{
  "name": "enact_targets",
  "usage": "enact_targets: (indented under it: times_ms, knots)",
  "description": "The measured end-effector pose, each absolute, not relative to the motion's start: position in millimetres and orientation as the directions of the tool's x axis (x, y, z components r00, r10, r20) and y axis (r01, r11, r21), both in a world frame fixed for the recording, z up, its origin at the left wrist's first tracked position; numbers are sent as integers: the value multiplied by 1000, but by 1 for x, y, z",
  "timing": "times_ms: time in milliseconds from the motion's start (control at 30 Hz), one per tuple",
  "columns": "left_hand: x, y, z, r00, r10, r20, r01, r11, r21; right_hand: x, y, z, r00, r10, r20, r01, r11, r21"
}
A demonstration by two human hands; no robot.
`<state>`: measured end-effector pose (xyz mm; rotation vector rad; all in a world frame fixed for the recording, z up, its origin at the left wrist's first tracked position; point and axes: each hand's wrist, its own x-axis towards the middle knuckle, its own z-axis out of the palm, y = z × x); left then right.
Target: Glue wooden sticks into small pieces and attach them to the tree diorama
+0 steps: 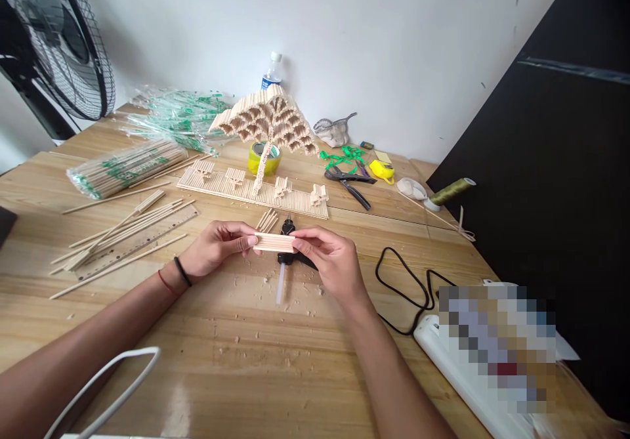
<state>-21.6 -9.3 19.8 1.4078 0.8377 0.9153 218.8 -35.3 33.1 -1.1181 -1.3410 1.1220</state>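
Note:
Between both hands is a small flat panel of short wooden sticks (274, 243) laid side by side. My left hand (220, 247) pinches its left end, thumb in front. The right end is pinched by my right hand (332, 258). Just behind and below the panel lies a black glue gun (287, 227), partly hidden, with a clear glue stick (281, 285) poking out toward me. Short cut sticks (266, 220) lie behind the panel. Farther back stands a stick model with a parasol-like roof (270, 114) on a slatted base (305, 205) carrying several small stools.
Long sticks and a ruler (138, 245) lie at left, near a bagged stick bundle (130, 167). Pliers (350, 186), yellow tape (256, 160) and a bottle (273, 71) are at the back. A black cord (423, 294) and white power strip (453, 373) occupy the right; a fan (54, 39) stands far left.

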Motion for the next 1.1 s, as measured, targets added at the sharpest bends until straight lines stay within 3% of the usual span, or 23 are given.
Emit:
enact_targets:
  times_ms: [333, 867, 1100]
  knots:
    - [-17, -10, 16, 296, 953, 63, -41, -53, 998, 219, -35, 28, -24, 992, 127, 89, 129, -988]
    - [-17, -11, 17, 305, 949, 81, 9, -88, 996, 215, -35, 24, -11, 986, 167, 172, 166, -971]
    - [-19, -12, 21, 304, 952, 45, 22, -54, 998, 216, -37, 28, -43, 916, 399, 319, 391, -863]
